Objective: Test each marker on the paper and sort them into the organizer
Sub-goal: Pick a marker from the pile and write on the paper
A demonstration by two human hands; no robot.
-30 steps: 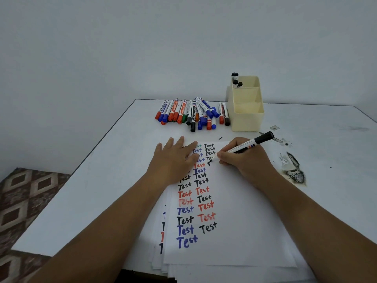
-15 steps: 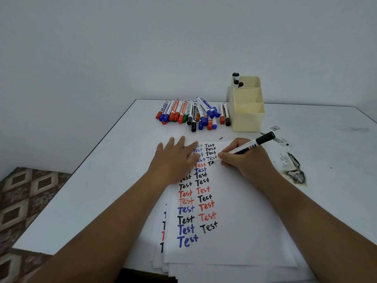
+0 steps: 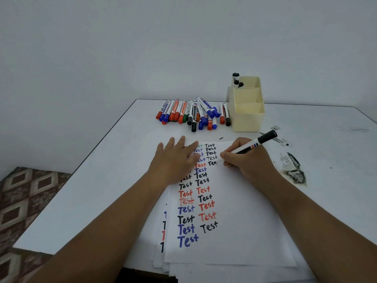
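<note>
- The paper point(image 3: 234, 221) lies topmost on a stack at the near middle of the desk point(image 3: 102, 180), filled with two columns of "Test" in black, red and blue.
- The left hand point(image 3: 175, 160) lies flat, fingers straight, pressing the sheet's upper left; it grasps nothing.
- At its 3 o'clock the right hand point(image 3: 248, 160) pinches the black marker point(image 3: 253, 145), tip on the paper, capped end tilted toward 2 o'clock, a fresh "Te" unfinished.
- To do this step well: keep the sheet pinned, finish the word with light even pressure, and judge the ink's darkness before sorting.
- At 12 o'clock, farther off, the untested markers point(image 3: 193, 114) lie in a loose row.
- Just beside them at 3 o'clock stands the cream organizer point(image 3: 247, 117), with black-tipped markers in its rear compartment only.
- A dark ink smear point(image 3: 293, 168) stains the desk at the right.
</note>
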